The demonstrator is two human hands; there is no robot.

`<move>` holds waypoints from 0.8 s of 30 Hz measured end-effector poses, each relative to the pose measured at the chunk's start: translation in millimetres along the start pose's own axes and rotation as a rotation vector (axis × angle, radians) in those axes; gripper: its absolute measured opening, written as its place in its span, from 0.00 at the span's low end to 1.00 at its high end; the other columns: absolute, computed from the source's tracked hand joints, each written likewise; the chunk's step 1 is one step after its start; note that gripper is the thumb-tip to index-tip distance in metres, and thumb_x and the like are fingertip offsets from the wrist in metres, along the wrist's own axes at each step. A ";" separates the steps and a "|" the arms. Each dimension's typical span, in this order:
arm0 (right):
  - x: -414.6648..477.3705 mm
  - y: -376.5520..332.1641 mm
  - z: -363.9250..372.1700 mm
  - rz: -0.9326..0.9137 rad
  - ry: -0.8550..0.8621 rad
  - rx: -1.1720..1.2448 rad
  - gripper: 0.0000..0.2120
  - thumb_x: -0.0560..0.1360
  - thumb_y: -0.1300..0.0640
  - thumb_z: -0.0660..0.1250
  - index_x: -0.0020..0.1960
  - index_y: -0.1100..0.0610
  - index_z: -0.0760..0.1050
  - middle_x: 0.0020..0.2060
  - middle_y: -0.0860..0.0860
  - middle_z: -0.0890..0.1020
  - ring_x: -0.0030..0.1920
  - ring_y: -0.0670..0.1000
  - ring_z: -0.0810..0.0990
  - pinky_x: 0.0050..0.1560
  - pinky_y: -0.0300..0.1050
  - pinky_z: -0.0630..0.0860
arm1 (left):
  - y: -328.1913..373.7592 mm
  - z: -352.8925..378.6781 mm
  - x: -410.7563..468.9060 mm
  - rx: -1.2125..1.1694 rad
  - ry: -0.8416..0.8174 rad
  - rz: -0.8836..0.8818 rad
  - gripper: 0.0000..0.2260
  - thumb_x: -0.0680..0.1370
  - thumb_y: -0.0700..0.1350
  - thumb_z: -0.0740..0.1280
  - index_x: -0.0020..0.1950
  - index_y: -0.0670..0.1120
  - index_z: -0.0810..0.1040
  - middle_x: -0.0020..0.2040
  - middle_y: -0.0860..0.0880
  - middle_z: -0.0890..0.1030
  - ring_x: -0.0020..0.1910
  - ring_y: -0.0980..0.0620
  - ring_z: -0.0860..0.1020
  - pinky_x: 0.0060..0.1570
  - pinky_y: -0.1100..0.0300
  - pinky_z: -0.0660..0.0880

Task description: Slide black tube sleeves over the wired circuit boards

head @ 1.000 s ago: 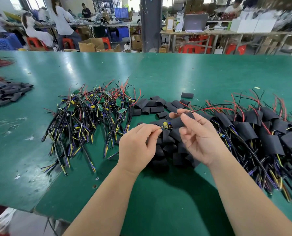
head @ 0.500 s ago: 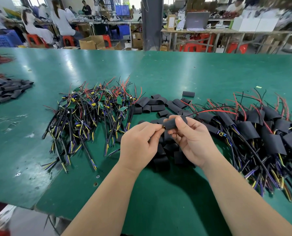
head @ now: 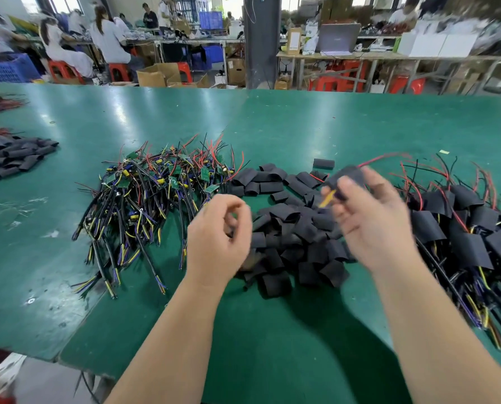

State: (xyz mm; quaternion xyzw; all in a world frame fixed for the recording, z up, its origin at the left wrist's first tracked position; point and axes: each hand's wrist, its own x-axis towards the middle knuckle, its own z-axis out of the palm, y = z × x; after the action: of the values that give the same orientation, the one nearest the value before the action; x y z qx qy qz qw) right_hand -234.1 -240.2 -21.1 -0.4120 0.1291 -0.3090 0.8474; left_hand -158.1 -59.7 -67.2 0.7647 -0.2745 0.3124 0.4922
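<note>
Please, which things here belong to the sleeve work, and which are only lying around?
For the job:
- wired boards, heaped without sleeves
- loose black sleeves
- sleeved board, held in the right hand
- finished pile

Just lying about:
- cardboard box
- laptop
- blue crate
- red stool

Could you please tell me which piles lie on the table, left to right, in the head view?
Small sleeve pile → unsleeved wired boards → loose sleeves → sleeved boards.
</note>
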 end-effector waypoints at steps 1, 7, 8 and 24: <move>4.7 -10.7 -5.9 -0.083 0.057 -0.017 0.13 0.75 0.69 0.67 0.54 0.55 0.70 0.37 0.56 0.80 0.36 0.52 0.83 0.31 0.37 0.76 | -7.4 -3.5 3.7 0.103 0.037 -0.047 0.04 0.76 0.42 0.64 0.46 0.43 0.78 0.37 0.49 0.79 0.36 0.49 0.74 0.38 0.59 0.70; 23.3 -55.7 -56.3 -0.416 0.348 -1.261 0.09 0.72 0.54 0.70 0.52 0.53 0.81 0.42 0.54 0.83 0.43 0.53 0.82 0.51 0.51 0.78 | -46.1 -19.2 14.7 0.633 -0.183 -0.513 0.11 0.75 0.45 0.65 0.57 0.50 0.78 0.58 0.47 0.77 0.57 0.43 0.72 0.57 0.51 0.67; 24.3 -56.0 -60.2 -0.365 0.388 -1.432 0.12 0.72 0.54 0.70 0.54 0.55 0.81 0.47 0.57 0.83 0.49 0.58 0.80 0.56 0.56 0.76 | -48.3 -19.5 15.0 0.645 -0.217 -0.538 0.12 0.76 0.47 0.64 0.58 0.51 0.78 0.57 0.47 0.78 0.57 0.43 0.73 0.57 0.50 0.68; 5.7 -8.2 -24.8 -0.377 0.103 -1.514 0.09 0.74 0.60 0.66 0.52 0.54 0.81 0.52 0.55 0.80 0.52 0.57 0.76 0.54 0.46 0.71 | -37.3 -9.8 21.1 0.698 -0.023 -0.491 0.07 0.78 0.46 0.64 0.54 0.50 0.79 0.52 0.49 0.79 0.52 0.45 0.74 0.52 0.52 0.59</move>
State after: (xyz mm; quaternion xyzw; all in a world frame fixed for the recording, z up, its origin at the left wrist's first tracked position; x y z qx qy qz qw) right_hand -244.8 -263.0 -30.1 -0.8781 0.2715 -0.2944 0.2618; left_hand -119.2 -39.3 -70.0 0.9315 0.0327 0.2516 0.2605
